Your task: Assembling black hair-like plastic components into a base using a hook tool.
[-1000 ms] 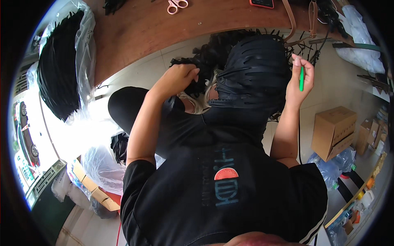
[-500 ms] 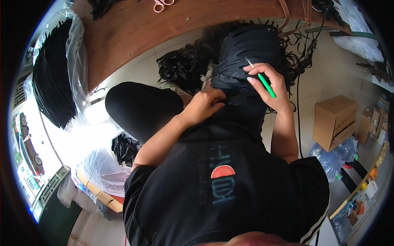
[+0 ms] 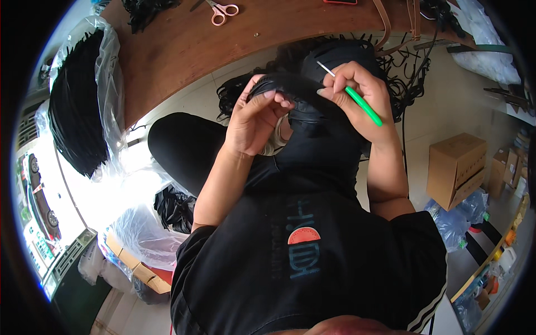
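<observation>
while a black woven strap piece (image 3: 296, 92) is held over the lap below the worktop (image 3: 184, 50), its edge is pinched by the left hand (image 3: 258, 120). a green-handled hook tool (image 3: 357, 100) is gripped by the right hand (image 3: 357, 95). the piece is judged soft, light and floppy, best taken at its folded rim.

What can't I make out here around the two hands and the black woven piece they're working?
Head view only:
- Needle tip of the green-handled tool in the right hand: too thin to follow.
- Black woven piece: lower part hidden behind the left hand and black shirt.
- Pink scissors: blades cut off by the top edge.
</observation>
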`<state>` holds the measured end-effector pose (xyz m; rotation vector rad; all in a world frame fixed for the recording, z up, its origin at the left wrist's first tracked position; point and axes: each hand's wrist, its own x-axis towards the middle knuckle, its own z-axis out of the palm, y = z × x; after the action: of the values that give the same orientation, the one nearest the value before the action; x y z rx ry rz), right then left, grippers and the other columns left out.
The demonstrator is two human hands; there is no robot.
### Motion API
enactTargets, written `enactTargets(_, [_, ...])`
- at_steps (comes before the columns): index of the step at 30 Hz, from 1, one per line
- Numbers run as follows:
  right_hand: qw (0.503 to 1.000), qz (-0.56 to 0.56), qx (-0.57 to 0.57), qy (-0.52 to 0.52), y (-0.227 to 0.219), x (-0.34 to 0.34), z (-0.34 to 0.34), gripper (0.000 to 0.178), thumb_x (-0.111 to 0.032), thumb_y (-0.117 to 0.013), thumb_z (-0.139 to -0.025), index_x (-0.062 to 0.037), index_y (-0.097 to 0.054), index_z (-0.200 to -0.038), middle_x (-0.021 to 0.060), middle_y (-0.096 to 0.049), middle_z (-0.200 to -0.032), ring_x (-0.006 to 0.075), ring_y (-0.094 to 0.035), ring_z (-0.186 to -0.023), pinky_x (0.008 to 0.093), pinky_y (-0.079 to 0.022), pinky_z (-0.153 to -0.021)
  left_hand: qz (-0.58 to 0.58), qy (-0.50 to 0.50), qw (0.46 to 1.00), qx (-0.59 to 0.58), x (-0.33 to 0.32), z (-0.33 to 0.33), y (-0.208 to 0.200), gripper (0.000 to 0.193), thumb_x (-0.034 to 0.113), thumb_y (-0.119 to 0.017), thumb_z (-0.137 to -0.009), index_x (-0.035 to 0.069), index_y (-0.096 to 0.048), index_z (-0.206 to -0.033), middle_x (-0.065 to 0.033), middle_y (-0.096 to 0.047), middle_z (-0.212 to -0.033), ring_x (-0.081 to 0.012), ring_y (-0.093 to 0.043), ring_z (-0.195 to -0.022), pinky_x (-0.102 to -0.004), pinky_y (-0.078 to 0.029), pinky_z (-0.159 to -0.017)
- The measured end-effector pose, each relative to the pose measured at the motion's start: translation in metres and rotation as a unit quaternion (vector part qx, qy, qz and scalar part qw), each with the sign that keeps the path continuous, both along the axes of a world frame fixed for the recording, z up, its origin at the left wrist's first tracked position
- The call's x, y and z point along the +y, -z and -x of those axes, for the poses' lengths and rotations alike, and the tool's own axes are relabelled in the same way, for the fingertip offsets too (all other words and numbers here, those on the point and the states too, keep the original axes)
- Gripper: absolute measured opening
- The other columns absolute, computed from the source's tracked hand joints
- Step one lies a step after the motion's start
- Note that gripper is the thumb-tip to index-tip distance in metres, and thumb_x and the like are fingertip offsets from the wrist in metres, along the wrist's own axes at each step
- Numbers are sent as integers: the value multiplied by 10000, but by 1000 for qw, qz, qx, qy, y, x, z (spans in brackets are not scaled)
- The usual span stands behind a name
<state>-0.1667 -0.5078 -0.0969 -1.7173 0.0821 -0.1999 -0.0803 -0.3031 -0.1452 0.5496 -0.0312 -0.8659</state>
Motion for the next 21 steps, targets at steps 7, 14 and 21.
enactTargets(7, [993,13,-86,77,-10,-16,-9,178,13,-670,-881,-39,-501,-857,39,-590,-919,83,-572,-803,221,-476,-769,-212,38,975,55,-5,-4,8,179,273,-579,-961,96,-569,-990,-41,-613,-888,-159,-593,-881,-326,-488,-830])
enactTargets(14, [976,-96,-163,104,-62,-25,-5,212,-5,-671,-881,-109,-488,-850,58,-625,-975,-11,-452,-541,150,-269,-352,-220,512,800,-221,-1,44,5,608,604,-500,-935,41,-711,-846,-16,-665,-796,-113,-592,-748,-266,-477,-699])
enactTargets(21, [932,-57,-312,176,-128,-82,9,66,-58,-525,-974,-92,-476,-1001,59,-604,-877,53,-416,-474,182,-302,-404,-471,380,654,-454,-6,44,23,414,401,-746,-816,25,-680,-977,-129,-668,-909,-295,-635,-855,-354,-504,-815])
